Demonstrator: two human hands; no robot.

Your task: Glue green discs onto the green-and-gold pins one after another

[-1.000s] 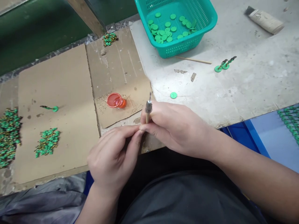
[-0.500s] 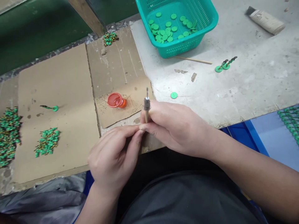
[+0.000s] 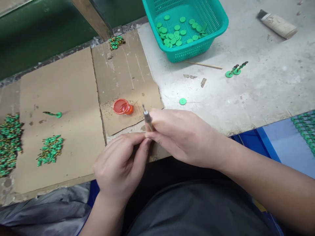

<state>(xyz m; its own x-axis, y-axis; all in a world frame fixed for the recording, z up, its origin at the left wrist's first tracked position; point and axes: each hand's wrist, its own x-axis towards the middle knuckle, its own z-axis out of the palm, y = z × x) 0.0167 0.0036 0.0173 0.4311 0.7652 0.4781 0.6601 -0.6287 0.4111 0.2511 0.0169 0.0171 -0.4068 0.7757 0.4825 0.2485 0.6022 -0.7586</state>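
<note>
A thin tool (image 3: pixel 148 118) with a metal tip and a wooden shaft stands up out of my right hand (image 3: pixel 182 136), whose fingers are wrapped round it. My left hand (image 3: pixel 123 160) is closed in a pinch, its fingertips touching those of my right hand; whatever sits between them is hidden. Beyond the hands, a small red cup (image 3: pixel 120 106) rests on cardboard (image 3: pixel 133 88). One green button-like disc (image 3: pixel 182 101) lies on the pale tabletop in front of my right hand.
A teal basket (image 3: pixel 187 52) of green discs stands at the back, beside a thin stick (image 3: pixel 204 65). Two discs with dark stems (image 3: pixel 236 70) and a wrapped brush-like tool (image 3: pixel 278 25) lie to the right. Piles of small green pieces (image 3: pixel 50 150) lie left.
The tip of the tool in my right hand has tilted to the left and slightly down. Both hands stay pressed together in nearly the same place.
</note>
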